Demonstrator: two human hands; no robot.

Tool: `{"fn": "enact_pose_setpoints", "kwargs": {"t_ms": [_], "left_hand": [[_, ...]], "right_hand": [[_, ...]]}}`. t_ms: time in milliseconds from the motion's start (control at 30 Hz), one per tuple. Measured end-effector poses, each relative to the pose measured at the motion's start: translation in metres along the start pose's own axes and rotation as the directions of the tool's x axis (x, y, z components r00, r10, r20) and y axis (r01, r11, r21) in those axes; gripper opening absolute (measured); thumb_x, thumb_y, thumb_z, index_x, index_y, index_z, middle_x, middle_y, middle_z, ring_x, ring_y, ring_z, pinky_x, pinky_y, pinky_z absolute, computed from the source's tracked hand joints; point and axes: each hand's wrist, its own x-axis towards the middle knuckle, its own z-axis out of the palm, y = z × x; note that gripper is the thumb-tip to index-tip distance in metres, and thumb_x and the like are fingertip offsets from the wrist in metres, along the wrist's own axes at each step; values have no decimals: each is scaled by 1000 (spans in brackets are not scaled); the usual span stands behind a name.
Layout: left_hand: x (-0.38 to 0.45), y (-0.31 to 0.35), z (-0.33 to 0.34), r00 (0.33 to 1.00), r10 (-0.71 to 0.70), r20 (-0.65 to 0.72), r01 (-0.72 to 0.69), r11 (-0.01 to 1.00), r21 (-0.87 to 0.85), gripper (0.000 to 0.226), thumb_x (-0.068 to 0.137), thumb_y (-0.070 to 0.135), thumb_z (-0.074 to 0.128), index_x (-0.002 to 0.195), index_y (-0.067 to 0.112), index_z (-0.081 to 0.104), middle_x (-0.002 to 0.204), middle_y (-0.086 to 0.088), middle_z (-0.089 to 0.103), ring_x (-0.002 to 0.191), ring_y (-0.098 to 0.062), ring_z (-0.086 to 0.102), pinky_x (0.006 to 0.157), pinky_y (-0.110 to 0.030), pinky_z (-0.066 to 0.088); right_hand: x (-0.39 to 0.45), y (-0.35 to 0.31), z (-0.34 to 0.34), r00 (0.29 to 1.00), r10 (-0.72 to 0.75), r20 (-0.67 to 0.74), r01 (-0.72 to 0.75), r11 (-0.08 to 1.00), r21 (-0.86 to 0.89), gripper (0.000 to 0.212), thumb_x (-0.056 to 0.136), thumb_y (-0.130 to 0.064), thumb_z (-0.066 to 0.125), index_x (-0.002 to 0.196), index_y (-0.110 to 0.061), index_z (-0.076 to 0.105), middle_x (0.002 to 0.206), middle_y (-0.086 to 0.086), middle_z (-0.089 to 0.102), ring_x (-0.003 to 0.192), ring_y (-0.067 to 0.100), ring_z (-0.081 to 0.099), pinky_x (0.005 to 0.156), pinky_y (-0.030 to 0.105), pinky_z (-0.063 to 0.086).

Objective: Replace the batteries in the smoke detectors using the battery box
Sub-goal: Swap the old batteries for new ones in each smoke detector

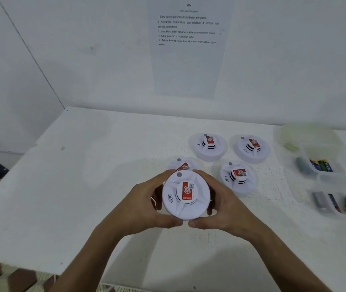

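Between our left hand (147, 204) and right hand (220, 205), one smoke detector (185, 194) above the worktop (83, 186). Behind it, four detectors (238, 179) on the worktop, in two rows. Far right, the battery box (323, 163), batteries (321, 165) in its compartments. Behind all, an instruction sheet (188, 49) on the wall.

Staged test bench: white table (83, 186), taped instruction sheet (189, 49).

Smoke detector (185, 194) between both hands (147, 204)
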Motion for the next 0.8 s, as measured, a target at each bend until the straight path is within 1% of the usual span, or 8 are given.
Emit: {"fn": "enact_pose_setpoints", "kwargs": {"t_ms": [133,200,300,400,467,600,700,800], "left_hand": [[1,-3,3,1000,-6,25,8,998,-67,89,63,27,89,136,47,43,108,13,67,73,-14,54,62,-22,50],[-2,-4,5,999,0,37,4,995,-100,88,64,21,90,136,44,45,109,15,68,74,-6,57,62,-18,49],[-10,-8,12,998,-4,57,13,990,-140,85,65,14,89,135,37,47,111,21,67,86,2,62,66,-9,47],[-16,-14,18,998,-17,68,27,988,-152,87,65,13,89,136,36,45,111,26,66,88,4,62,68,-8,47],[-18,-17,19,997,-20,74,32,987,-160,88,65,14,89,137,36,44,114,25,65,92,3,63,71,-9,48],[-17,-23,20,996,-17,82,31,985,-168,90,65,21,89,141,37,42,123,19,64,109,-9,62,82,-18,52],[-17,-24,19,997,-14,80,27,985,-171,89,66,20,89,139,38,42,123,20,64,111,-12,62,82,-16,52],[-16,-26,19,997,-19,76,31,986,-164,89,65,20,89,138,40,42,121,22,63,110,-9,61,82,-16,52]], "right_hand": [[-2,0,1,1000,4,-2,-4,1000,23,95,69,0,88,145,-29,39,132,-14,60,115,16,60,70,20,51],[-5,2,2,1000,13,0,-13,999,29,94,69,1,87,145,-28,40,133,-15,59,117,16,60,71,22,53],[-11,7,8,1000,27,3,-27,999,34,93,69,2,87,145,-26,41,137,-11,58,126,17,56,85,28,57],[-17,15,13,999,41,-2,-41,999,22,92,69,0,87,144,-25,41,137,-12,58,129,15,55,92,29,56],[-19,18,15,999,47,-5,-47,999,17,92,69,0,87,144,-26,41,136,-14,58,128,14,55,91,27,55],[-19,20,17,999,48,-9,-48,998,28,92,69,1,87,144,-25,41,137,-10,59,128,17,55,91,29,56],[-18,20,17,999,54,-5,-53,998,44,94,68,0,88,146,-23,40,139,-8,58,129,18,55,90,26,54],[-17,20,17,998,60,4,-60,997,43,94,68,-2,88,146,-23,40,139,-7,58,128,18,55,85,23,53]]}}
